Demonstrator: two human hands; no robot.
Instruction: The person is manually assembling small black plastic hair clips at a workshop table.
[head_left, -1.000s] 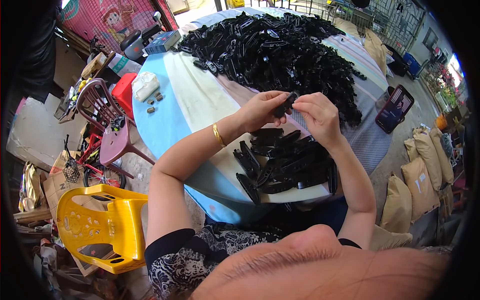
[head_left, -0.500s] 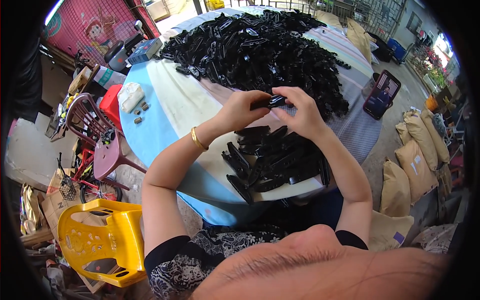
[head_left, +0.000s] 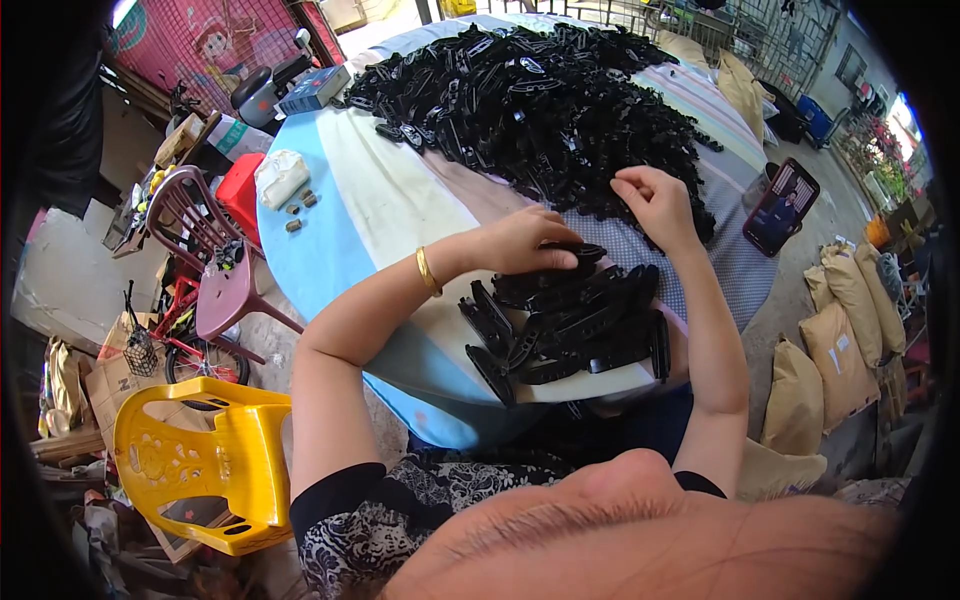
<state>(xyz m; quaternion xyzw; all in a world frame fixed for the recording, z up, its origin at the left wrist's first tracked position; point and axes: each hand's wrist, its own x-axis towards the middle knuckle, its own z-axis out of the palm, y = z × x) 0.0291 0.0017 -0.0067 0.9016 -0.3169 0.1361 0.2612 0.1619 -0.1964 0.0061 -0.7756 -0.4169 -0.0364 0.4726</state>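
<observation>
While a yellow chair (head_left: 255, 455) stands low on the left, a near pile (head_left: 560, 345) of black clips lies at the close edge of the round worktop (head_left: 385, 190), just in front of the person. Brown sacks (head_left: 838, 355) stand on the floor to the right, well apart from the clips, and a purple chair (head_left: 235, 295) faces the worktop from the left.

At the far edge of the near pile is the left hand (head_left: 522, 243), a gold bangle (head_left: 428, 271) on its wrist. Its thumb and fingers are closed on a black clip (head_left: 588, 254), which sits just over the pile. Farther out, the right hand (head_left: 662, 207) hovers by the right flank of a much larger heap (head_left: 530, 115) of black clips; its fingertips are drawn nearly together, and I cannot tell whether anything small is between them.

To the right of that hand a phone (head_left: 782, 207) stands tilted, its screen lit, against a cup (head_left: 756, 188). Over on the left, small brown plugs (head_left: 293, 225) lie beside a white bag (head_left: 281, 178), with a red box (head_left: 240, 195) just past the worktop's rim. Farther still, a blue box (head_left: 313, 90) rests near the heap, and a scooter (head_left: 262, 92) stands behind it.
</observation>
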